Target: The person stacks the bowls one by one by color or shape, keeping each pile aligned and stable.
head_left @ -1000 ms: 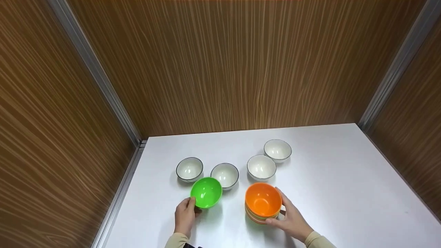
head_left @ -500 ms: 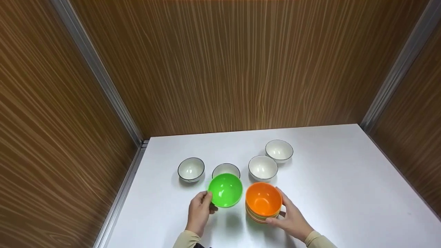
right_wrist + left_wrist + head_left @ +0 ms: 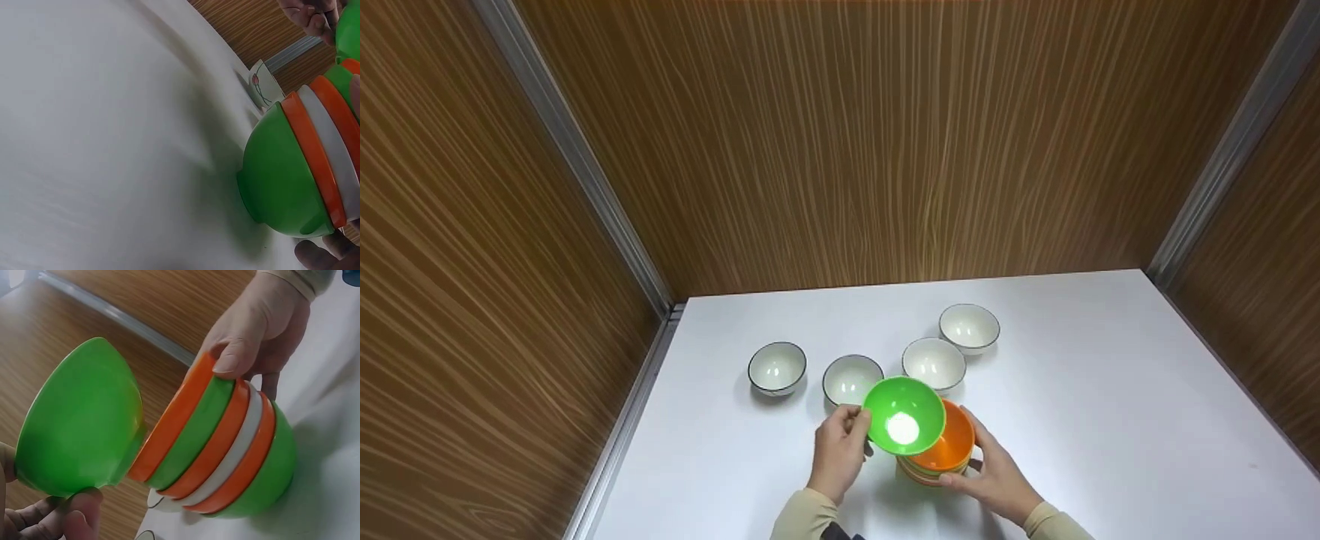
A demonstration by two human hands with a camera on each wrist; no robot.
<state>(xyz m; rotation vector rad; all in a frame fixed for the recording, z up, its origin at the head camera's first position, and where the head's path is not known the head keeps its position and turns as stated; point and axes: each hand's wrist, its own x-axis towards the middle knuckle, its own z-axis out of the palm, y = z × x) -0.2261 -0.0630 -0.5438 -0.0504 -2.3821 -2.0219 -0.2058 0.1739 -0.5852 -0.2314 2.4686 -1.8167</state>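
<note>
My left hand (image 3: 838,452) pinches the rim of a green bowl (image 3: 903,415), thumb at the edge and fingers beneath. This bowl hangs just above and left of a stack of nested bowls and hides part of the stack's orange top bowl (image 3: 956,442) in the head view. My right hand (image 3: 994,480) grips the stack from the right side. In the left wrist view the stack's bands run orange, green, orange, white, orange, with a green bottom bowl (image 3: 273,478). Whether the stack's foot touches the table is unclear.
Behind the hands stand white dark-rimmed bowls: one at the left (image 3: 777,368), a second bowl (image 3: 851,377) beside it, a third bowl (image 3: 934,363) behind the stack, and another bowl (image 3: 969,326) farther back. Wood-grain panels (image 3: 885,150) enclose the white table (image 3: 1110,390).
My left hand has carried the green bowl rightward, from in front of the white bowls to partly over the orange stack. My right hand and the stack have stayed in place.
</note>
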